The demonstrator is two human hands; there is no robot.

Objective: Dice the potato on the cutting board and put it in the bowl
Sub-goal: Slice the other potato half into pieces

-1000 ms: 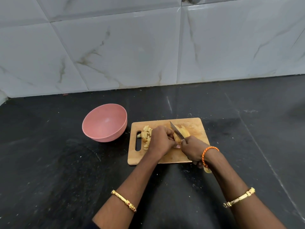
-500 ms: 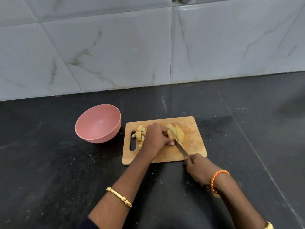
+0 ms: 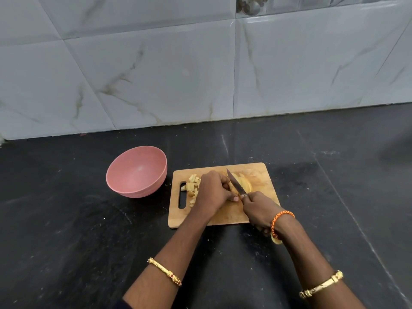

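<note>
Two hands work over a wooden cutting board [image 3: 256,175] that lies on the dark tabletop [image 3: 66,219]. The left hand [image 3: 214,190] sits on the middle of the board with its fingers curled down onto the potato [image 3: 244,185], its grip closed over the near-left part of the sliced piece so that only the right part of the potato shows past the knuckles. The right hand [image 3: 259,208] is wrapped round the handle of a knife [image 3: 235,184], its grip clamped tight on it; the handle itself is hidden inside the fist. The blade points away from the person and a little to the left, and lies across the potato just beside the left fingers. Whether its edge touches the board cannot be told.

A heap of diced potato pieces [image 3: 192,186] lies on the left part of the board, between the left hand and the slot handle [image 3: 182,195] cut near the board's left edge. A pink bowl [image 3: 124,186] stands on the tabletop just beside the board's left side, apart from it, and no potato shows inside it.

An orange cord bracelet [image 3: 282,219] is on the right wrist, and a gold bangle on each forearm, left [image 3: 165,272] and right [image 3: 321,285]. Pale marbled wall tiles [image 3: 156,74] rise behind the tabletop.
</note>
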